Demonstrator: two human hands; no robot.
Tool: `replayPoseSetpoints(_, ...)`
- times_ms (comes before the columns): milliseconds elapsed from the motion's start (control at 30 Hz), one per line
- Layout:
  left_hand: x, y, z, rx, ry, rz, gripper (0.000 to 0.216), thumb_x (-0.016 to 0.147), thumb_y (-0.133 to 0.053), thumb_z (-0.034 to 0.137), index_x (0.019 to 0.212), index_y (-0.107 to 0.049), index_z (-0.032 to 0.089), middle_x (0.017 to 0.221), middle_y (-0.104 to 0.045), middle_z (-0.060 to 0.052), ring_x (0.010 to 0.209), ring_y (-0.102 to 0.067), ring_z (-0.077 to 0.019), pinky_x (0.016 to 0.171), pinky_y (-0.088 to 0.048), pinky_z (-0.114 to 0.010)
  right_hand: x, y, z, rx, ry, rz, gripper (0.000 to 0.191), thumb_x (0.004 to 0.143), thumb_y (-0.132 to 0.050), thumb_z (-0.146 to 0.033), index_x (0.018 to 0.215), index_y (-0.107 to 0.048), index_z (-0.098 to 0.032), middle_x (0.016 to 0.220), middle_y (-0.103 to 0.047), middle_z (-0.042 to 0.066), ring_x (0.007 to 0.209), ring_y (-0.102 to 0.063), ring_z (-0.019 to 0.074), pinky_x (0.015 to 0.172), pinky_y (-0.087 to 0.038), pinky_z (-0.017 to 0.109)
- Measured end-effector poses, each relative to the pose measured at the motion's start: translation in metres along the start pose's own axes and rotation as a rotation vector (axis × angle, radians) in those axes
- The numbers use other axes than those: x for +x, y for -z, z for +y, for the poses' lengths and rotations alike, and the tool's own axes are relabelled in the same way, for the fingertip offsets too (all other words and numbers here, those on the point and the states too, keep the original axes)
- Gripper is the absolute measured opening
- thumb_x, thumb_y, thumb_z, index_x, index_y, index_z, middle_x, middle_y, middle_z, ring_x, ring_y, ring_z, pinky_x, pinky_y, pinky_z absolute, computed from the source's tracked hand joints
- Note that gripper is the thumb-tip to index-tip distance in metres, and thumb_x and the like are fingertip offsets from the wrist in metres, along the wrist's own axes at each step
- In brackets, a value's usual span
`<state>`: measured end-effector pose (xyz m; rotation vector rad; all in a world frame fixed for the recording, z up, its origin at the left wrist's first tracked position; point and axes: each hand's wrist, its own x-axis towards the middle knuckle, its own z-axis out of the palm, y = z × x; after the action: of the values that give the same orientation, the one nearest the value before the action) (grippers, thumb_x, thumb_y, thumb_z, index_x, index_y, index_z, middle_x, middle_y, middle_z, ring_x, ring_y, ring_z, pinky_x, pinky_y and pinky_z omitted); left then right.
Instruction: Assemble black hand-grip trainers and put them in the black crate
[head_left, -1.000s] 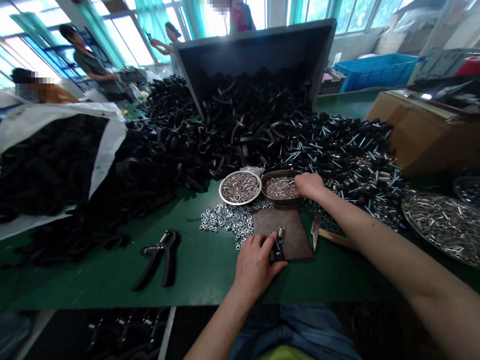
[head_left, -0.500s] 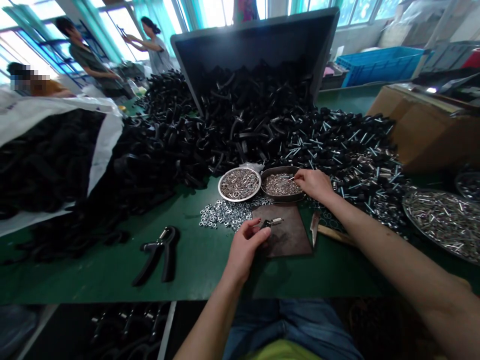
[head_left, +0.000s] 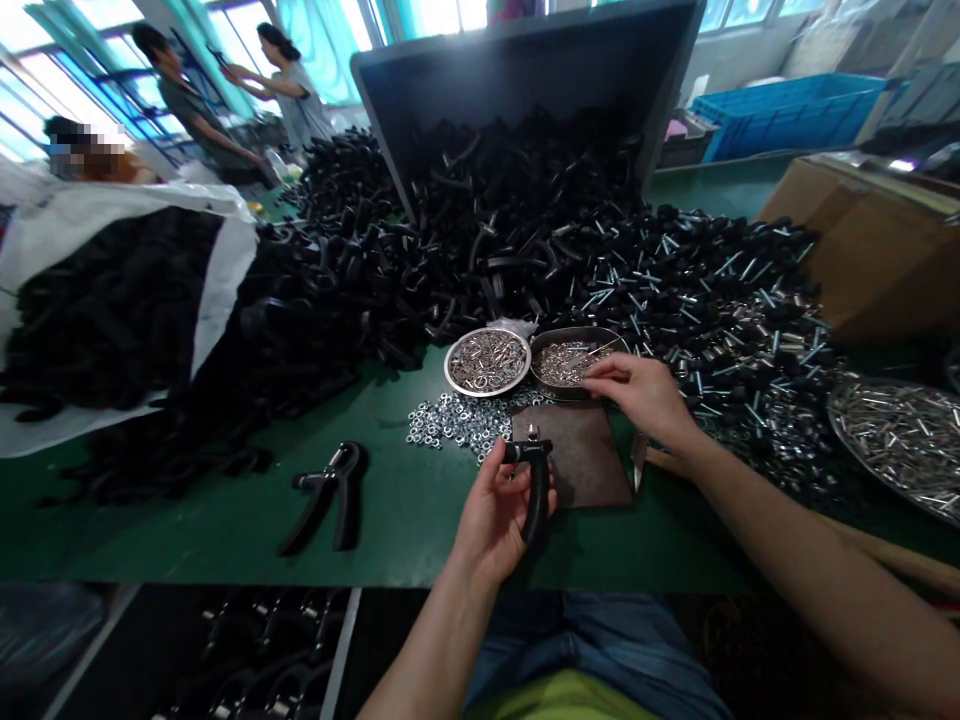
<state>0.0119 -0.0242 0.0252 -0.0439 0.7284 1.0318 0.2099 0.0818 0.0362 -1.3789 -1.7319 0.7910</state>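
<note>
My left hand (head_left: 489,520) is wrapped round a black hand-grip handle (head_left: 537,495), held upright with its metal-fitted end on top, over the front left of a flat brown metal plate (head_left: 592,450). My right hand (head_left: 651,402) is closed in a pinch at the front right rim of an oval tin (head_left: 562,393) of small metal pins; whatever its fingertips hold is too small to make out. Left of the tin stands a round metal dish (head_left: 450,385) of small parts and rings. Loose nuts (head_left: 457,422) lie in front of it. An assembled hand gripper (head_left: 346,500) rests on the green table.
Black handles (head_left: 315,300) are heaped across the back, spilling from a grey crate (head_left: 379,130) and a white sack (head_left: 244,245). A knife blade (head_left: 638,460) lies right of the plate. Farther right are a tray of metal pins (head_left: 900,430) and a cardboard box (head_left: 847,250). Several people stand behind.
My left hand has turned, bringing the handle upright and into fuller view. My right hand has come back from inside the tin to its front rim. The whole view has shifted slightly.
</note>
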Motion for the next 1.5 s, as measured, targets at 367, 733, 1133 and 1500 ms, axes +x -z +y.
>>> replayPoseSetpoints(367,0.000,-0.004,-0.001,0.002,0.050,-0.104,0.034,0.089,-0.047,0.042,0.095,-0.058,0.011,0.077,-0.065,-0.007,0.061,-0.063,-0.0127,0.063,-0.056,-0.029,-0.052,-0.033,-0.019,0.272,0.123,-0.203,0.003,0.071,-0.070,-0.022,0.069,-0.069,-0.020,0.076,-0.061,0.001,0.077,-0.057,0.0143,0.072,-0.043,0.030)
replayPoseSetpoints(733,0.014,0.008,0.007,0.782,-0.194,-0.121,0.043,0.071,-0.069,0.041,0.106,-0.062,0.016,0.095,-0.067,-0.006,0.084,-0.062,-0.0177,0.075,-0.048,-0.029,-0.041,-0.021,0.004,-0.070,0.440,-0.451,0.022,0.080,-0.062,-0.024,0.101,-0.061,-0.020,0.083,-0.062,0.001,0.073,-0.056,0.0128,0.064,-0.042,0.025)
replayPoseSetpoints(1133,0.025,0.021,-0.001,2.095,-0.933,-0.056,0.058,0.064,-0.074,0.039,0.116,-0.054,0.022,0.105,-0.061,-0.007,0.100,-0.052,-0.0267,0.088,-0.040,-0.041,-0.051,-0.006,0.013,-0.887,0.906,-0.338,0.021,0.091,-0.041,-0.016,0.092,-0.062,-0.017,0.076,-0.063,0.005,0.071,-0.052,0.0154,0.059,-0.031,0.029)
replayPoseSetpoints(1500,0.025,0.018,0.001,2.108,-0.850,0.051,0.056,0.059,-0.076,0.047,0.106,-0.060,0.022,0.102,-0.056,-0.007,0.097,-0.051,-0.0259,0.085,-0.041,-0.038,-0.130,0.069,0.079,-1.066,0.113,-0.117,0.029,0.087,-0.043,-0.043,0.085,-0.057,-0.018,0.082,-0.061,0.010,0.077,-0.056,0.0248,0.064,-0.041,0.035)
